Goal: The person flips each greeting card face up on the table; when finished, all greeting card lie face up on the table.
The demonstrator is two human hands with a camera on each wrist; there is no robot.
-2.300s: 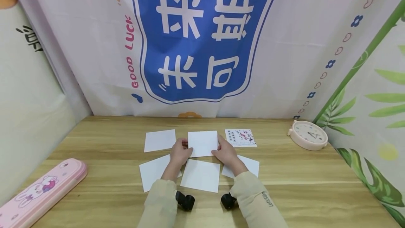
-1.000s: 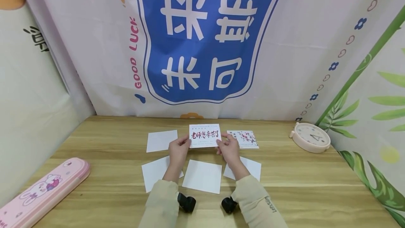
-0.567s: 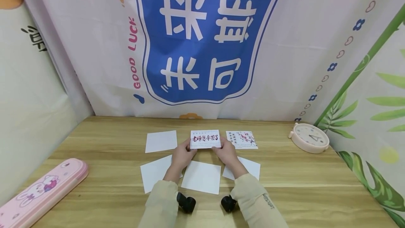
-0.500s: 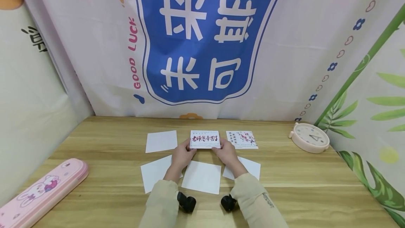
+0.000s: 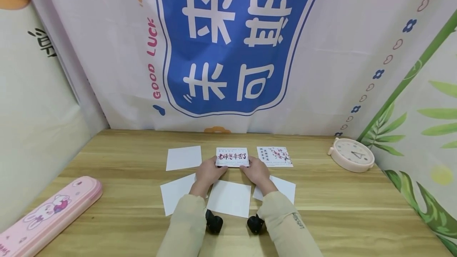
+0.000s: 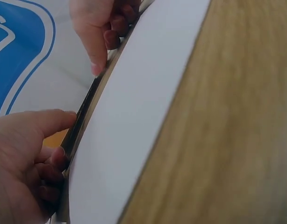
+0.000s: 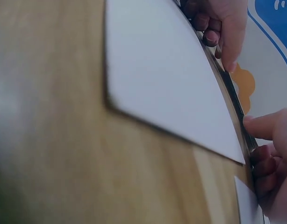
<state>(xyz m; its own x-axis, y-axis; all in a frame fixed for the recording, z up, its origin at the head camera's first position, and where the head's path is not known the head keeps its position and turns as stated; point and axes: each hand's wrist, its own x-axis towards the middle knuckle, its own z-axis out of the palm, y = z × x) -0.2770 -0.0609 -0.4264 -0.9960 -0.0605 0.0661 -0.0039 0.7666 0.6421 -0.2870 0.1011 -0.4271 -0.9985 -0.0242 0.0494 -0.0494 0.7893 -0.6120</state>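
A white card with red handwriting-style characters (image 5: 232, 156) lies low over the table in the back row's middle, its printed side up. My left hand (image 5: 208, 171) holds its left side, thumb along the near left corner. At the opposite side my right hand (image 5: 258, 173) grips the card, its thumb on the near right corner. In both wrist views the card shows only as a thin dark edge between the thumbs. A blossom-printed card (image 5: 275, 156) lies right of the right hand, a blank white card (image 5: 183, 158) left of the left hand.
Nearer me lie three more blank cards: one at left (image 5: 176, 193), one in the middle (image 5: 229, 198), one at right (image 5: 282, 187), partly under the wrists. A pink pencil case (image 5: 53, 213) sits at far left, a round clock (image 5: 351, 154) at back right. A printed cloth (image 5: 228, 50) hangs behind.
The middle back card, blank side up at first, was lifted and turned over to show its red writing. Both hands then lowered it toward the table; lately they have barely moved.
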